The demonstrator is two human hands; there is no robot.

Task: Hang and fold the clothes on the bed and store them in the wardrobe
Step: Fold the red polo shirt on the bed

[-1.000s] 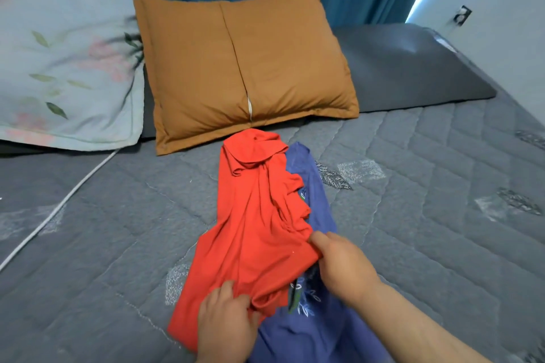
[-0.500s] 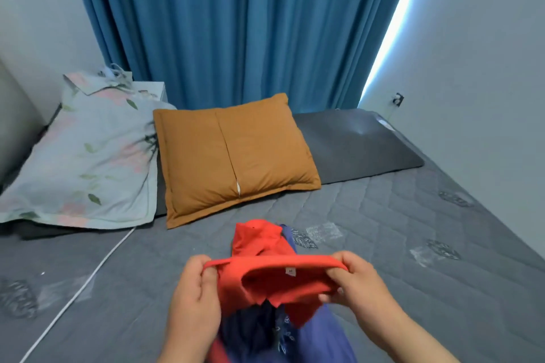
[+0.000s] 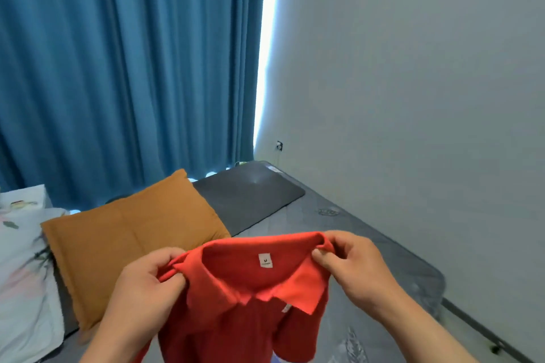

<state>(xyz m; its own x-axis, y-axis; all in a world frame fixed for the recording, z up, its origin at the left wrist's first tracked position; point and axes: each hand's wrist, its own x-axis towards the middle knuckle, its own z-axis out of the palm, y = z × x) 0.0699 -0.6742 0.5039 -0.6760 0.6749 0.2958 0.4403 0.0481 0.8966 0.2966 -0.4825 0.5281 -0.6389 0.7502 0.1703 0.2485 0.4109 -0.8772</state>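
Both bare forearms reach up from the lower edge of the view, one on each side of the red polo shirt (image 3: 253, 318). The left hand (image 3: 147, 283) pinches the cloth just beside the left end of the shirt's collar, its fingers curled and its back toward the camera. The right hand (image 3: 351, 265) pinches the cloth at the right end of the collar, slightly higher, between thumb and forefinger.

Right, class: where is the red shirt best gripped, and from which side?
Pinch the red shirt at both shoulders beside the collar, left hand from the left, right hand from the right: the collar spreads open and the body hangs down.
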